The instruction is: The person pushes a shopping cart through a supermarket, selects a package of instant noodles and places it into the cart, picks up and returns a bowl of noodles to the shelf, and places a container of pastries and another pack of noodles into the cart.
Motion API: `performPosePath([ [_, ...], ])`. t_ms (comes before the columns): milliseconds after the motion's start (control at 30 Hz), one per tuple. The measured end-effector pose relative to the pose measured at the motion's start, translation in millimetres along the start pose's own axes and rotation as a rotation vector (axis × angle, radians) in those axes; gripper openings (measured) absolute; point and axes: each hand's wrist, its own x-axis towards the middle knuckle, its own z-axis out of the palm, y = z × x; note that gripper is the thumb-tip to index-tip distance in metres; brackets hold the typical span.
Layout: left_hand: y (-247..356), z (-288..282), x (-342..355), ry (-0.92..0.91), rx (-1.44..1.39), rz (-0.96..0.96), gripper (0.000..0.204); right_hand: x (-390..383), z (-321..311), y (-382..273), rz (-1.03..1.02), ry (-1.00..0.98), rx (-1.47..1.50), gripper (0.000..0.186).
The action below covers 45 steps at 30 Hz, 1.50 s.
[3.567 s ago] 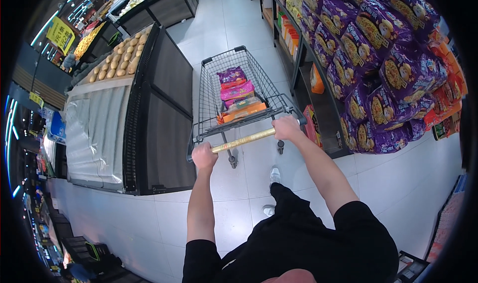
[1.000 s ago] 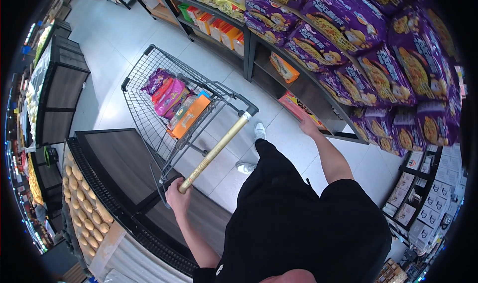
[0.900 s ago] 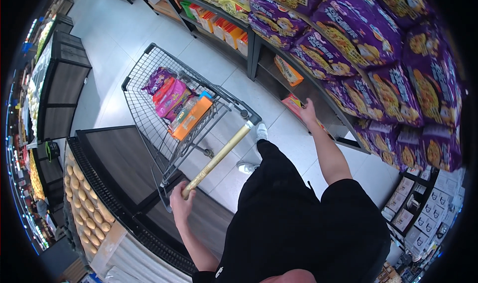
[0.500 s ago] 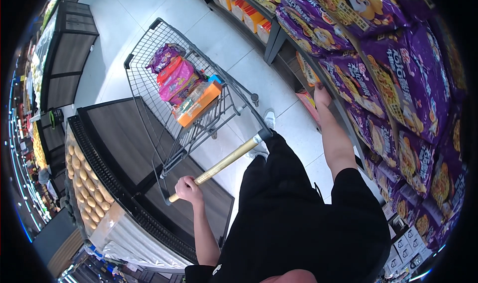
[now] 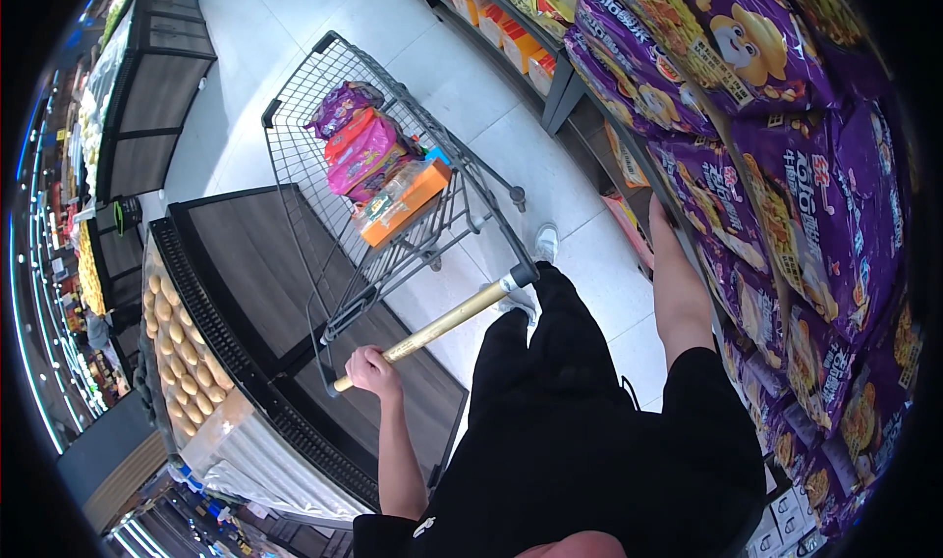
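Observation:
My left hand (image 5: 370, 369) is closed around the left end of the tan handle bar (image 5: 447, 320) of a wire shopping cart (image 5: 295, 101). In the cart lie a purple bag (image 5: 339, 108), pink bags (image 5: 361, 151) and an orange box (image 5: 405, 202). My right forearm (image 5: 673, 293) stretches away from the cart to the shelf on my right. It ends at a low shelf level beside an orange-pink pack (image 5: 629, 226), under the purple snack bags (image 5: 786, 195). The right hand itself is hidden there, so its grip cannot be made out.
Shelves packed with purple snack bags fill the right side, with orange boxes (image 5: 511, 42) further along the aisle. A dark-sided display bin (image 5: 246, 263) with rows of round bread rolls (image 5: 172, 347) stands close on the left of the cart. Pale floor tiles run ahead.
My right hand has left the cart handle and reached to the shelf on the right, going lower and deeper between frames. My left hand stays on the handle; the cart has swung left.

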Motion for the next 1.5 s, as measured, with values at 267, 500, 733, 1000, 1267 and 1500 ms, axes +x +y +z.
performPosePath([
  [267,3,7,9,-0.007,-0.035,0.053,0.026,23,27,29,-0.145,0.059,0.578,0.069],
  [500,-6,-6,9,0.012,-0.026,0.040,0.026,-60,-13,-61,-0.208,-0.077,-0.325,0.060],
  [733,-1,4,13,-0.018,-0.162,0.082,0.022,-112,-46,-44,-0.328,-0.066,-0.352,0.030],
  [1000,-6,-15,24,-0.295,-0.258,0.086,0.018,-160,-92,-34,-0.458,0.008,-0.249,0.024],
  [1267,-13,-40,48,-0.690,-0.427,-0.040,0.018,-220,-185,-32,-0.608,0.020,-0.356,0.022],
  [1500,-32,-53,63,-0.899,-0.464,0.309,0.024,-287,-284,-109,-1.074,0.242,-0.316,0.009],
])
